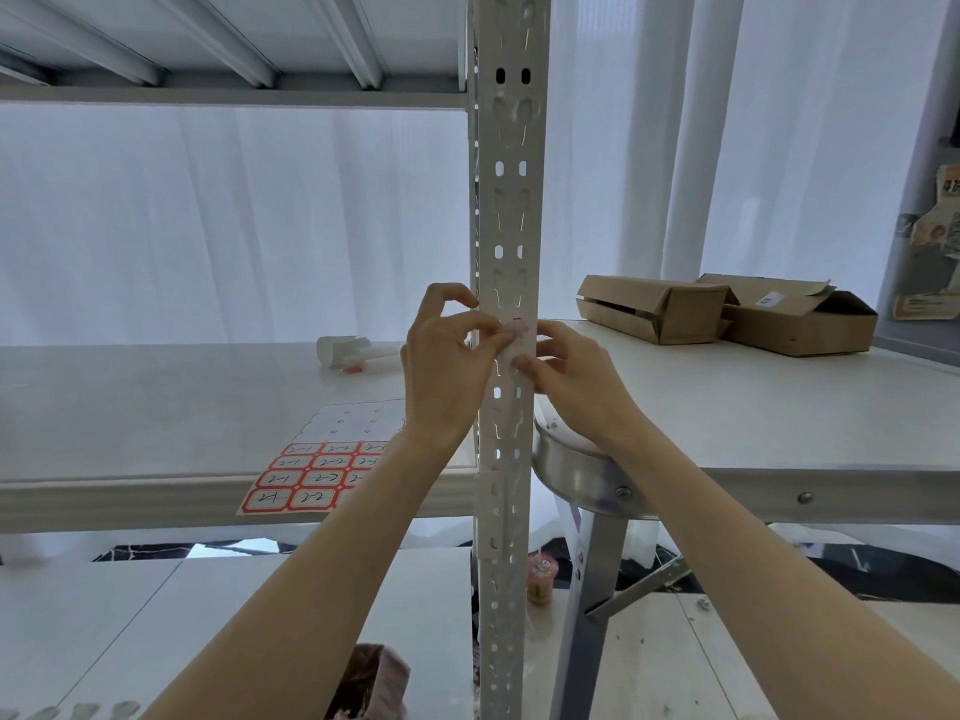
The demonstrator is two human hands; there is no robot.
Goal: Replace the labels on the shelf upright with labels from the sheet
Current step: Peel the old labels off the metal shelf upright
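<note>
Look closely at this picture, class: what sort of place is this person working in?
Probably a storeroom or small stockroom. A slotted metal shelf upright and bare shelf boards fill the view, cardboard boxes sit on a table, and a label sheet lies on the shelf.

Two brown cardboard boxes (727, 311) lie on a white table (779, 407) at right, touching, flaps partly open. A metal stool (582, 470) stands just beside the table's near edge. White sheer curtains (234, 215) hang behind. White tubes with a cap (353, 353) lie on the middle shelf board (156, 397). A small pink-topped jar (541, 576) sits low on the floor. Posters (930, 241) at far right, print unreadable.
</note>
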